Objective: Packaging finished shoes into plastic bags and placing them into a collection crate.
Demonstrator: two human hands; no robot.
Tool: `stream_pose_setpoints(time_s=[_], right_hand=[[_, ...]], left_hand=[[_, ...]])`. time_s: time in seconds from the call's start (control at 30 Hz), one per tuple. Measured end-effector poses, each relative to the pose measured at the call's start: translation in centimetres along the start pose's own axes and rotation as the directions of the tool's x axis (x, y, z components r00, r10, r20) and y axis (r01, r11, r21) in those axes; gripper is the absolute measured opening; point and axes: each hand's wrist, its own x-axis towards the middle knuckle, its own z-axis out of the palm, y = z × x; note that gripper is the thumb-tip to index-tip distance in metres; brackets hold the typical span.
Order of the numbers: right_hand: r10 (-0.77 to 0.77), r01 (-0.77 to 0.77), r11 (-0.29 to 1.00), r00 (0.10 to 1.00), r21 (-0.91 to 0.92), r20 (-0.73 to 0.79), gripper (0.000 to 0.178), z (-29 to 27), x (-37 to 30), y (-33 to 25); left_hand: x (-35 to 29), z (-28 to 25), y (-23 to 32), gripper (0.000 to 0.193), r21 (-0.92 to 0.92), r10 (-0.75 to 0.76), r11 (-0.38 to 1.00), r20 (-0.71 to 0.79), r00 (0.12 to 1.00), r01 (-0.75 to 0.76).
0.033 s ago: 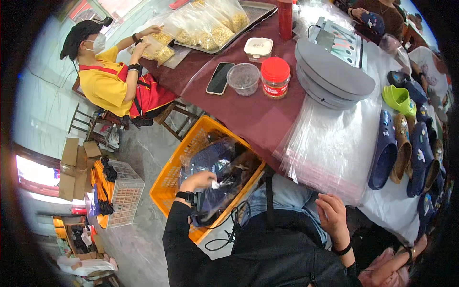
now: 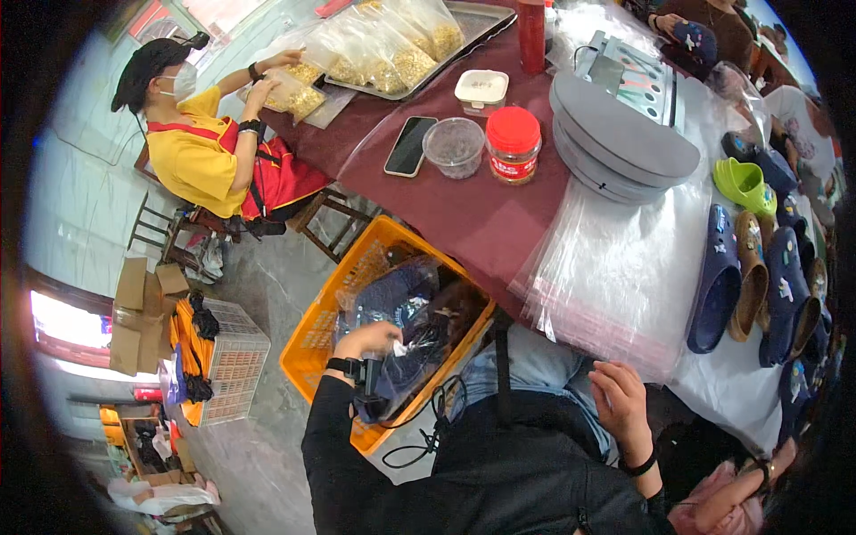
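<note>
A: What do the hands do?

B: The right hand [image 2: 620, 401] is above the lap, its fingers loosely bent and free. The fingers of the left hand [image 2: 370, 338] look closed on a clear bag [image 2: 392, 294].

A: Where is the clear bag?

B: Inside the orange basket [image 2: 312, 328]. Dark blue things show through the plastic; what they are, I cannot tell exactly.

A: And on the table [image 2: 473, 223]?

B: A red-lidded jar [image 2: 514, 147] is just beside a round tub [image 2: 455, 148] with dark contents. Behind is a small box [image 2: 481, 90]. Farther, a metal tray [image 2: 482, 37] carries bags of yellow pieces [image 2: 390, 64].
</note>
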Motion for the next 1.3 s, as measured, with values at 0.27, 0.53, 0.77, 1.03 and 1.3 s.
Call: stream_pose_setpoints(time_s=[0.27, 0.53, 0.77, 1.03, 1.3], right_hand=[[-0.005, 0.004, 1.000, 1.000, 0.027, 0.020, 0.023, 0.5, 0.1, -0.5], [0.010, -0.010, 1.000, 1.000, -0.001, 0.022, 0.022, 0.5, -0.4, -0.8], [0.036, -0.036, 0.999, 0.999, -0.007, 0.006, 0.022, 0.6, -0.4, -0.6], [-0.018, 0.018, 1.000, 1.000, 0.008, -0.001, 0.023, 0.8, -0.1, -0.3], [-0.030, 0.030, 0.999, 0.999, -0.023, -0.020, 0.022, 1.3, -0.6, -0.2]], left_hand=[[2.4, -4.1, -0.5, 0.018, 0.306, 0.039, 0.952, -0.200, 0.979, 0.024], [7.6, -4.0, 5.1, 0.022, 0.622, 0.329, 0.783, -0.435, 0.838, 0.016], [8.7, -1.6, 7.0, 0.035, 0.504, 0.292, 0.862, -0.594, 0.750, 0.063], [11.3, -0.1, -0.5, 0.065, 0.486, 0.121, 0.832, -0.629, 0.768, 0.266], [15.0, 0.0, 0.1, 0.073, 0.060, -0.104, 0.987, -0.482, 0.870, 0.151]])
